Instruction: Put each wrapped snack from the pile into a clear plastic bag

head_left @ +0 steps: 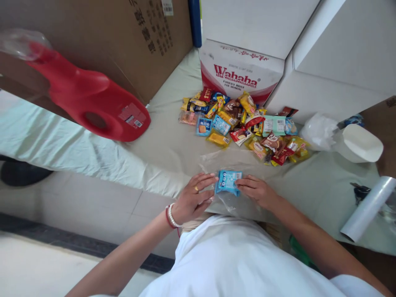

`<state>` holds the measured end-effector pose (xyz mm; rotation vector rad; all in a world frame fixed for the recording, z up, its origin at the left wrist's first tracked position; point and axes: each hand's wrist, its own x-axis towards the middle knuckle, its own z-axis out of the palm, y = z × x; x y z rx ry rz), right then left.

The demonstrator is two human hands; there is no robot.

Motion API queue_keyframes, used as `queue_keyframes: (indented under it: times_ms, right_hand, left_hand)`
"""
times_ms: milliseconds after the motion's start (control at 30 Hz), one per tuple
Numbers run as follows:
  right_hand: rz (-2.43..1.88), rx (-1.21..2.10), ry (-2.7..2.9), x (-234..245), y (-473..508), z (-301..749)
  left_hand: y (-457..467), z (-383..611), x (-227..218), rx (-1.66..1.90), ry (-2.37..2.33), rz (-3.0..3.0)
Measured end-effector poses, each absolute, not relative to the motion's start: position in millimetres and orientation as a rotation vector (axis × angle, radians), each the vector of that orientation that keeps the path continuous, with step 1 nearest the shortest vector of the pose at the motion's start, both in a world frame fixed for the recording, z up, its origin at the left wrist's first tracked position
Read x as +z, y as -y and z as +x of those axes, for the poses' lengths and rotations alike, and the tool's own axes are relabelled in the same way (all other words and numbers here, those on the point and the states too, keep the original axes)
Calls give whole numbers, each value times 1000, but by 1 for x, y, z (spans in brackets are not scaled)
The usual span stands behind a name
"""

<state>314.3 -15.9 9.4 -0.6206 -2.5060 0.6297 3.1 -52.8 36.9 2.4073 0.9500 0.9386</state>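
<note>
A light-blue snack packet (228, 180) lies on a clear plastic sheet (213, 159) near the table's front edge; another blue packet seems to sit under it. My left hand (198, 194), with a ring and bracelets, rests at the packet's left side, its fingers stretched out and the fingertips by the packet's edge. From the other side, my right hand (258, 192) has its fingers closed on the packet's right edge. Just beyond both hands is a heap of wrapped snacks (241, 117) in yellow, red, brown and blue.
Behind the heap stands a Wahaha water carton (241, 74). A red jug (102, 103) and a large brown box (123, 41) are at left. On the right are a crumpled plastic bag (320, 131), a white scoop-like container (360, 144), a film roll (368, 208) and keys (360, 190).
</note>
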Motion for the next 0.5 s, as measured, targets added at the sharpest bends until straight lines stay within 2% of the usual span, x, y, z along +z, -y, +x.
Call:
queue_keyframes:
  times_ms: [100,200,367,500]
  right_hand:
    - [-503,472,2512,12,14,303]
    - [-477,449,2555,16,18,299]
    - [-907,701,2314,48,47,313]
    - [-1162,531,2375,66,78,311]
  left_hand:
    - [33,19,37,868,-993,2345]
    - [19,34,28,690,-1230,2232]
    - [9,50,12,442,-1589,2126]
    - [10,53,6,498,-1678,2097]
